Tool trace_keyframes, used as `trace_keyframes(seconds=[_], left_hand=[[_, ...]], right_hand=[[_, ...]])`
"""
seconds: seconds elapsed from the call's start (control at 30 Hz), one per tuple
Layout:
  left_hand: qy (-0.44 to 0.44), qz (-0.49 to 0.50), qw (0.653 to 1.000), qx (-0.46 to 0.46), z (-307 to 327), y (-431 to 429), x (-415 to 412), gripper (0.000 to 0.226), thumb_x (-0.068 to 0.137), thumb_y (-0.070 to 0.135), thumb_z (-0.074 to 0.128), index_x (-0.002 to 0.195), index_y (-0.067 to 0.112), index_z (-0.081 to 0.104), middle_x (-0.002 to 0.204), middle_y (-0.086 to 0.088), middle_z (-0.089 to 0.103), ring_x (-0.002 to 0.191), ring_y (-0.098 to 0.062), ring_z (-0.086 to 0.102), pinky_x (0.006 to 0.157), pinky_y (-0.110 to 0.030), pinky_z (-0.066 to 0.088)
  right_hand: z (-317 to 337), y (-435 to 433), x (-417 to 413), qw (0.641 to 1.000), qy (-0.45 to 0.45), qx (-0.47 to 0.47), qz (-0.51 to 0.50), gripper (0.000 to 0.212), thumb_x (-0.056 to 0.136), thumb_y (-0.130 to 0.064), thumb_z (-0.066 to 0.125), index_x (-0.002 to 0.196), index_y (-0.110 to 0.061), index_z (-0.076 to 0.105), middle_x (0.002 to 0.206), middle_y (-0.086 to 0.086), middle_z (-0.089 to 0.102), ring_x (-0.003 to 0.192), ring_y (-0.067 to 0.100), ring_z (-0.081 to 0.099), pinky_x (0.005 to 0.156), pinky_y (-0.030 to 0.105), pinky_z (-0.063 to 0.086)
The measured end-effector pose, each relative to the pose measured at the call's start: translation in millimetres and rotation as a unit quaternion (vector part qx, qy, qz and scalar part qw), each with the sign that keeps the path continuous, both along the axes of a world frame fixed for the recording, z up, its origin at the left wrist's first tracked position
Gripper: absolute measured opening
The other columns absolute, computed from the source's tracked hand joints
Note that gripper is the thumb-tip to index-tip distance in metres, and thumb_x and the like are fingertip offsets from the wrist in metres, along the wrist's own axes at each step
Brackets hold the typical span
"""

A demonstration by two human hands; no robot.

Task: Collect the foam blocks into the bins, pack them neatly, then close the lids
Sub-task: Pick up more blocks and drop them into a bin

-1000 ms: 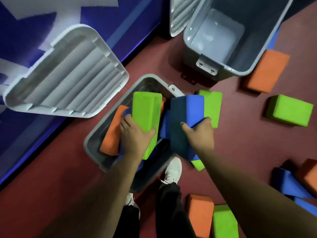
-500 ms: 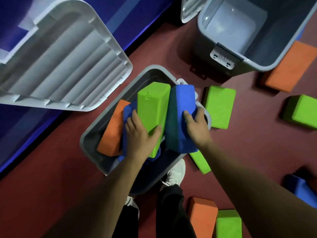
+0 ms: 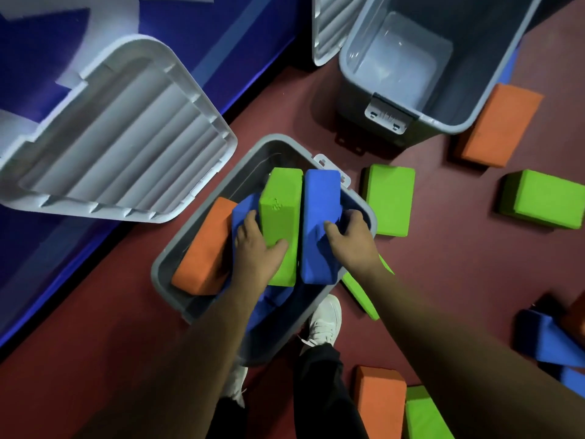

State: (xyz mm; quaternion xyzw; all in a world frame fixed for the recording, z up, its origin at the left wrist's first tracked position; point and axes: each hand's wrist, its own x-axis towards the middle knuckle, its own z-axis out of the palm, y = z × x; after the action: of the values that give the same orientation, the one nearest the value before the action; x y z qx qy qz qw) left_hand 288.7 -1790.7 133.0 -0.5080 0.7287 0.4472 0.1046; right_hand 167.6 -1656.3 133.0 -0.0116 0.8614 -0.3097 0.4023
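A grey bin [image 3: 202, 223] stands on the floor right below me. Inside it an orange block [image 3: 202, 251] leans at the left, with a blue block [image 3: 245, 205] beside it. My left hand [image 3: 256, 251] grips an upright green block [image 3: 280, 217] in the bin. My right hand [image 3: 351, 239] grips a blue block [image 3: 319, 217] pressed against the green one's right side. A second grey bin [image 3: 443, 122], with nothing in it, stands at the upper right.
The near bin's lid [image 3: 120, 147] leans on the blue wall at left. Loose blocks lie on the red floor: green [image 3: 387, 199], green [image 3: 543, 199], orange [image 3: 500, 125], orange [image 3: 378, 400], green [image 3: 424, 413], blue [image 3: 550, 340]. My white shoe [image 3: 323, 321] is beside the bin.
My right hand has carried the blue block left over the bin and set it upright against the green block. My left hand has kept hold of the green block.
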Motion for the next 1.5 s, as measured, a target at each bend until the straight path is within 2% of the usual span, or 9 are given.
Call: trace_keyframes(seconds=[0.13, 0.27, 0.53, 0.63, 0.7, 0.9, 1.07, 1.3, 1.5], left_hand=[[0.028, -0.040, 0.999, -0.015, 53, -26, 5, 0.069, 0.081, 0.027, 0.067, 0.141, 0.008, 0.039, 0.137, -0.017, 0.045, 0.128, -0.032, 0.046, 0.109, -0.047, 0.037], [0.060, -0.115, 0.988, -0.079, 131, -48, 5, 0.054, 0.082, 0.029, 0.065, 0.129, 0.005, 0.051, 0.125, -0.018, 0.053, 0.118, -0.035, 0.051, 0.101, -0.041, 0.042], [0.167, -0.297, 0.927, -0.157, 379, -12, 2, 0.046, 0.088, 0.038, 0.059, 0.126, 0.011, 0.057, 0.124, -0.015, 0.053, 0.119, -0.034, 0.050, 0.104, -0.042, 0.040], [0.225, -0.340, 0.898, -0.165, 464, 35, -1, 0.038, 0.090, 0.030, 0.063, 0.122, 0.011, 0.058, 0.120, -0.014, 0.055, 0.115, -0.032, 0.052, 0.100, -0.041, 0.042], [0.254, -0.368, 0.881, -0.158, 513, 76, 1, 0.038, 0.090, 0.028, 0.064, 0.123, 0.009, 0.059, 0.122, -0.013, 0.056, 0.115, -0.031, 0.053, 0.101, -0.039, 0.042], [0.330, -0.462, 0.814, -0.123, 601, 238, 32, 0.029, 0.088, 0.020, 0.064, 0.114, 0.008, 0.060, 0.113, -0.013, 0.057, 0.107, -0.029, 0.056, 0.097, -0.038, 0.043], [0.340, -0.540, 0.765, -0.086, 612, 422, 89, 0.031, 0.087, 0.024, 0.065, 0.113, 0.008, 0.061, 0.111, -0.012, 0.061, 0.104, -0.031, 0.059, 0.093, -0.041, 0.047], [0.342, -0.657, 0.670, -0.047, 621, 691, 192, 0.035, 0.087, 0.029, 0.061, 0.116, 0.009, 0.057, 0.117, -0.009, 0.056, 0.113, -0.026, 0.054, 0.095, -0.035, 0.042], [0.349, -0.686, 0.636, -0.048, 648, 847, 235, 0.032, 0.088, 0.028, 0.061, 0.118, 0.017, 0.056, 0.111, -0.001, 0.053, 0.106, -0.021, 0.054, 0.091, -0.036, 0.047]], right_hand=[[63, 7, -2, 0.999, 0.045, 0.008, 0.012, 0.045, 0.094, -0.033, 0.059, 0.127, -0.004, 0.050, 0.128, 0.011, 0.058, 0.115, 0.028, 0.056, 0.096, 0.038, 0.046], [151, 18, 12, 0.993, 0.107, 0.037, 0.036, 0.049, 0.095, -0.034, 0.058, 0.129, 0.000, 0.048, 0.132, 0.019, 0.054, 0.120, 0.033, 0.051, 0.095, 0.037, 0.041], [394, 91, 80, 0.972, 0.225, 0.029, -0.063, 0.059, 0.096, -0.041, 0.057, 0.140, -0.005, 0.043, 0.140, 0.018, 0.051, 0.126, 0.031, 0.051, 0.100, 0.039, 0.040], [474, 149, 108, 0.953, 0.281, 0.028, -0.113, 0.046, 0.094, -0.036, 0.061, 0.126, -0.004, 0.052, 0.126, 0.020, 0.056, 0.121, 0.035, 0.051, 0.098, 0.040, 0.040], [521, 195, 129, 0.936, 0.314, 0.046, -0.154, 0.041, 0.092, -0.035, 0.063, 0.116, -0.004, 0.055, 0.117, 0.019, 0.058, 0.115, 0.037, 0.053, 0.094, 0.041, 0.041], [611, 358, 220, 0.887, 0.364, 0.100, -0.266, 0.054, 0.094, -0.042, 0.058, 0.135, -0.008, 0.050, 0.133, 0.013, 0.054, 0.127, 0.029, 0.048, 0.103, 0.040, 0.040], [625, 513, 329, 0.851, 0.362, 0.132, -0.357, 0.051, 0.091, -0.044, 0.062, 0.129, -0.012, 0.054, 0.130, 0.011, 0.056, 0.124, 0.031, 0.051, 0.100, 0.041, 0.042], [618, 741, 496, 0.814, 0.333, 0.196, -0.433, 0.054, 0.091, -0.042, 0.063, 0.135, -0.012, 0.052, 0.138, 0.010, 0.052, 0.130, 0.027, 0.048, 0.105, 0.041, 0.040], [641, 900, 558, 0.797, 0.295, 0.226, -0.475, 0.059, 0.093, -0.050, 0.058, 0.139, -0.015, 0.048, 0.141, 0.009, 0.049, 0.131, 0.029, 0.048, 0.104, 0.042, 0.039]])
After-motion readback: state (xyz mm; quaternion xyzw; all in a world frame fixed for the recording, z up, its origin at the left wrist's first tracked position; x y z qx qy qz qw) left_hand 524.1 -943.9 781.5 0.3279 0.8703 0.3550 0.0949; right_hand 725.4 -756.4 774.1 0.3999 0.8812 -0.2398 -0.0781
